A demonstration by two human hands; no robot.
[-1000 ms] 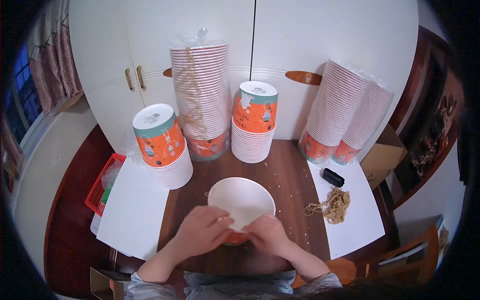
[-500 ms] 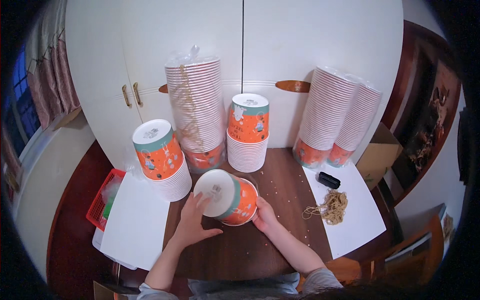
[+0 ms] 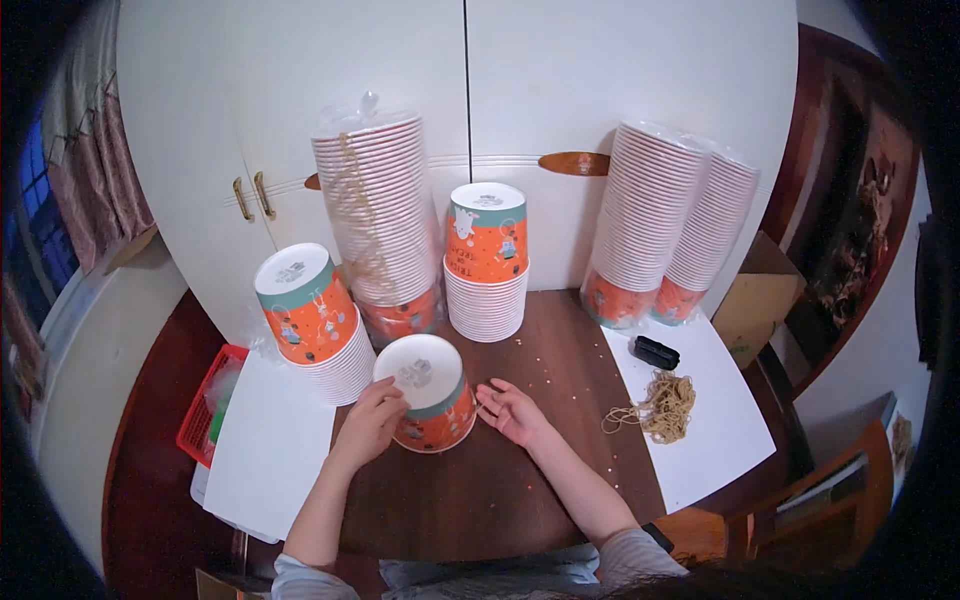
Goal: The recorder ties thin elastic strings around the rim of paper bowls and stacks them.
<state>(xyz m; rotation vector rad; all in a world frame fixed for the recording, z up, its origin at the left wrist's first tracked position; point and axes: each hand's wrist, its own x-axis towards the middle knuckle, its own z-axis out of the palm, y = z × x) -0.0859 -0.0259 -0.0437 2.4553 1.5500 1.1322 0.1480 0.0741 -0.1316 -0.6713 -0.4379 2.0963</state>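
Observation:
An orange paper bucket (image 3: 422,362) with a green band stands upside down on the dark brown table (image 3: 440,510), its white base up. My left hand (image 3: 371,424) is closed against the bucket's left side, fingers together and curled at the upper edge. To the right of the bucket, my right hand (image 3: 512,412) is open, its fingers apart and their tips close to the printed wall. Behind stand two upturned stacks of the same buckets, a left stack (image 3: 305,305) and a middle stack (image 3: 487,240).
Tall plastic-wrapped bucket stacks stand at the back left (image 3: 372,210) and back right (image 3: 650,210). A tangle of tan string (image 3: 665,410) and a black object (image 3: 655,352) lie on the right white panel. White cabinet doors (image 3: 540,80) rise behind. A red basket (image 3: 205,405) sits at left.
My right hand has let go of the bucket and moved slightly away, opening. The tilted bucket now stands more upright. My left fingers have drawn from its base to its left side.

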